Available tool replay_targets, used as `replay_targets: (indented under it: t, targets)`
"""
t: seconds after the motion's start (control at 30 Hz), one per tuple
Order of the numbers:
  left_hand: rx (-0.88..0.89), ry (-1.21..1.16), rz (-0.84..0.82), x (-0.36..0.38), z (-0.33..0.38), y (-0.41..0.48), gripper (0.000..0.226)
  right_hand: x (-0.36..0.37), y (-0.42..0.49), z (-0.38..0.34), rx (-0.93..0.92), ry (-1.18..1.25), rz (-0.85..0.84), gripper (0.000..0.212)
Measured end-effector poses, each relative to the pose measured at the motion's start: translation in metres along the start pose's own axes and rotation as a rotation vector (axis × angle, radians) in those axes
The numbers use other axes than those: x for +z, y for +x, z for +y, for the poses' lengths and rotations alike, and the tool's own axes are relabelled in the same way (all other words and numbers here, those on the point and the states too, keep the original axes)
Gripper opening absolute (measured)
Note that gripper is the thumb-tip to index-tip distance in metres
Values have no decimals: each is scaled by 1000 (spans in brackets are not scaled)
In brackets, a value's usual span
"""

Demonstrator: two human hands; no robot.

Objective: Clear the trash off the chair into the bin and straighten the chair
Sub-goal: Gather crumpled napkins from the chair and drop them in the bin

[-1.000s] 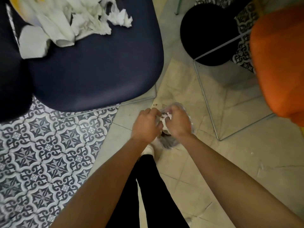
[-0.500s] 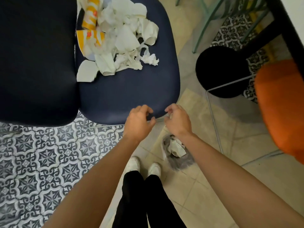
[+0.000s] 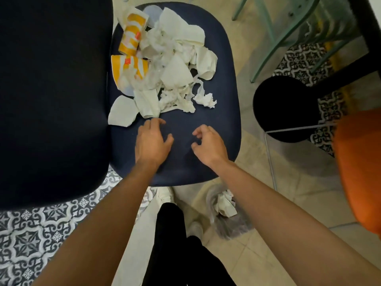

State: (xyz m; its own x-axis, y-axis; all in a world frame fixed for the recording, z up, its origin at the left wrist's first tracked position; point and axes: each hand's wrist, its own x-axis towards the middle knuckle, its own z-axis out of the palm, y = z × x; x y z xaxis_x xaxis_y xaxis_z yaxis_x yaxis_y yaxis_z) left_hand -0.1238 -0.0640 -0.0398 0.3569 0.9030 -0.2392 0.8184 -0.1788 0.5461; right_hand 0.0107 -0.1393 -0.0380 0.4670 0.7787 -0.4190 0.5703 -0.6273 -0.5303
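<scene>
A dark blue chair seat [image 3: 222, 112] carries a heap of torn white paper and tissue [image 3: 177, 75] with yellow-and-white paper cups [image 3: 132, 36] at its far left. My left hand [image 3: 152, 141] hovers over the seat's near part, fingers loosely spread, just short of the nearest white scrap [image 3: 121, 112]. Over the seat to the right is my right hand [image 3: 208, 143], fingers loosely curled and empty. On the floor below the seat's front edge sits a clear plastic bag [image 3: 226, 215] with crumpled paper inside.
The chair's dark backrest [image 3: 51, 100] fills the left side. A black round stool [image 3: 286, 108] with wire legs stands at right, an orange seat [image 3: 360, 172] beyond it, a green chair frame [image 3: 274, 38] at the top. My legs and white shoes are below.
Both hands have left the plastic bag on the floor and risen over the chair seat toward the paper heap. The bag now lies alone with paper in it.
</scene>
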Motion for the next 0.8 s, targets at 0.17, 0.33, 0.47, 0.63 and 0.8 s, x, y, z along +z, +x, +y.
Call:
replay_targets:
  t: [0.17, 0.33, 0.47, 0.63, 0.8]
  targets:
    - [-59, 1, 36, -16, -20, 40, 49, 1, 42, -31, -4, 11, -39, 30]
    - [-147, 86, 22, -24, -41, 70, 55, 14, 75, -60, -8, 56, -41, 32]
    - [-213, 102, -7, -26, -56, 88, 63, 29, 90, -82, -11, 70, -84, 39]
    - [-221, 58, -22, -32, -62, 101, 74, 46, 104, -103, -71, 34, -127, 46]
    - [-321, 51, -110, -33, -66, 107, 88, 55, 117, -111, -70, 5, -96, 57]
